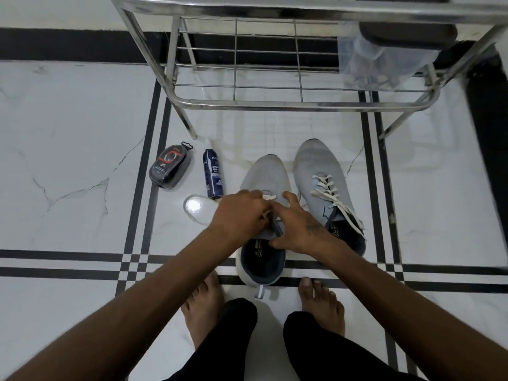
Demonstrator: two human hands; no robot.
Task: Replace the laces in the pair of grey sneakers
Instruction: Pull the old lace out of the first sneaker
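Grey sneakers: we are looking down on the pair lying side by side on the tiled floor (pixel 82 133), toes pointing away from us toward the steel rack (pixel 275 105); the near sneaker (pixel 264 174) is sitting directly between our bare feet, and the far sneaker (pixel 319 166) is lying just beside it on our right, apart from both hands.

Long axis: the near sneaker is running straight away from us, heel loop nearest, so we are judging that any pull on the lace is going to run along that line.

Left hand (pixel 242 213): we are curling its fingers over the eyelet rows and seem to be pinching a bit of the white lace (pixel 268 197); the exact grip is hidden under the knuckles.

Right hand (pixel 297 226): we are spreading it across the tongue and collar, fingers fanned, steadying the shoe.

Nearer hand: both are reaching the same shoe; the left is sitting on the lace itself.

Far lace (pixel 334 200): it is lying loose and untied, ends trailing toward the heel.

Cleaner can (pixel 213 174): it is lying left of the pair.

Polish case (pixel 170 166): it is lying further left.
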